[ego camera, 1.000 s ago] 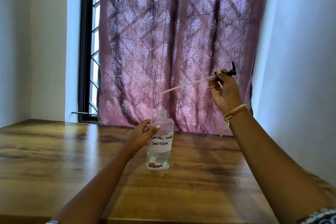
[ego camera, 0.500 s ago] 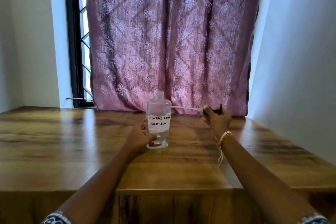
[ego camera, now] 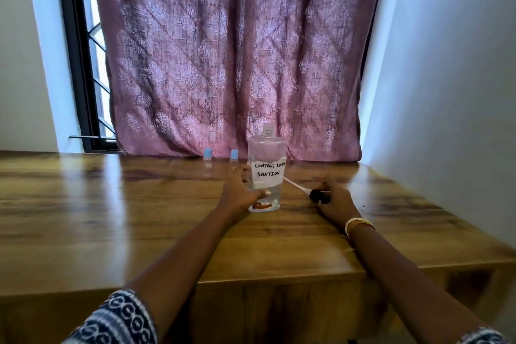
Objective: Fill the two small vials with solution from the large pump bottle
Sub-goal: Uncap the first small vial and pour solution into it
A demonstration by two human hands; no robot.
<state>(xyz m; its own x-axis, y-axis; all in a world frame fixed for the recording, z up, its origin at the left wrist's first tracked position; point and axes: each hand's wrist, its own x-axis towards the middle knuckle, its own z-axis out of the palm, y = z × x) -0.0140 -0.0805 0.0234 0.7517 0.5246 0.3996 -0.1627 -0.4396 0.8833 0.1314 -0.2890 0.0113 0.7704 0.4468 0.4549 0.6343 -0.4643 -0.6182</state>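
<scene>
Head view: near to far.
Right hand (ego camera: 333, 198): lowered on bench (ego camera: 111, 218), fingers curled round black pump head (ego camera: 319, 195); dip tube (ego camera: 293, 184) lies toward bottle.
Left hand (ego camera: 241, 193): grips pump bottle (ego camera: 266, 173).
Bottle: open neck, little clear solution, likely light; hold mid-body.
Vials (ego camera: 208, 158), (ego camera: 234, 158): blue-capped, contents unclear, behind bottle.

A room in a home is indicated rather than a lab or workshop. A patterned mauve curtain (ego camera: 234, 58) is hung over a dark-framed window (ego camera: 81, 64) fitted with a metal grille, between plain pale walls (ego camera: 446, 78). A glossy wood-grain worktop (ego camera: 111, 204) is set against it, and a handwritten paper label is seen on the bottle (ego camera: 266, 173).
</scene>
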